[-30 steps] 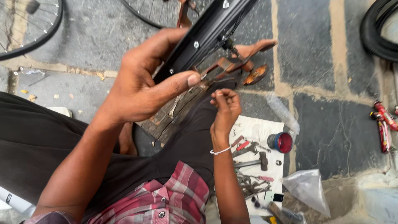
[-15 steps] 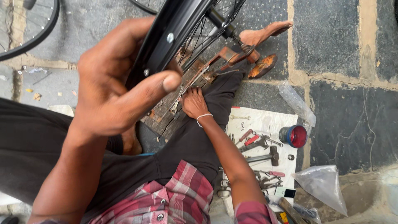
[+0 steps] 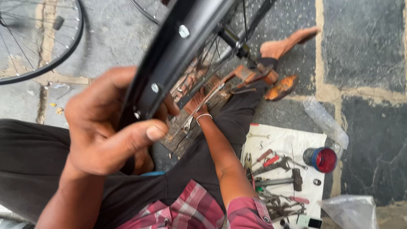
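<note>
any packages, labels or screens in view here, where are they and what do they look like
Small round tin: on the white sheet right of the tools, dark outside, red inside, open.
Clear plastic bag: bottom right on the floor, crumpled, see-through.
Clear plastic wrapper: on the floor above the tin, long, transparent.
No screens or signs visible.

Stone floor point(image 3: 364, 46) bears a white sheet point(image 3: 284, 142) and red tin point(image 3: 321, 159).
</note>
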